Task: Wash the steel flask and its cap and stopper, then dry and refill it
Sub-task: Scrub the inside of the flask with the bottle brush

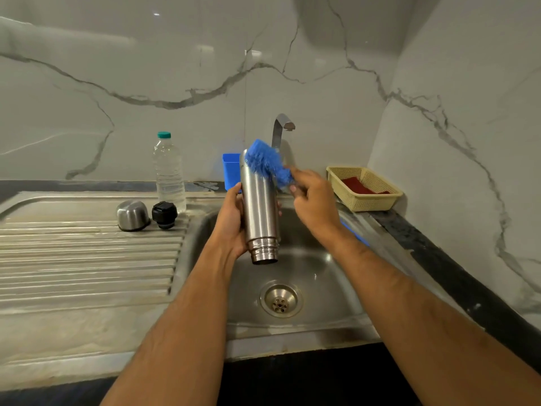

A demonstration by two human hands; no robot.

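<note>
Left hand (231, 227) grips flask (259, 206) mouth-down over sink (328, 291) — so it drains; right hand (314, 197) holds blue brush (268, 164) on its base — scrubbing outside.

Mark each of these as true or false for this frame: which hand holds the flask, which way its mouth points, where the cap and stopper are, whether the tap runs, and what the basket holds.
1. The left hand holds the flask. True.
2. The flask's mouth points up. False: it points down, toward the sink.
3. The right hand holds a blue brush against the flask. True.
4. The cap and stopper lie in the sink. False: they stand on the drainboard.
5. Water runs from the tap. False: none is visible.
6. The basket holds something red. True.
</note>
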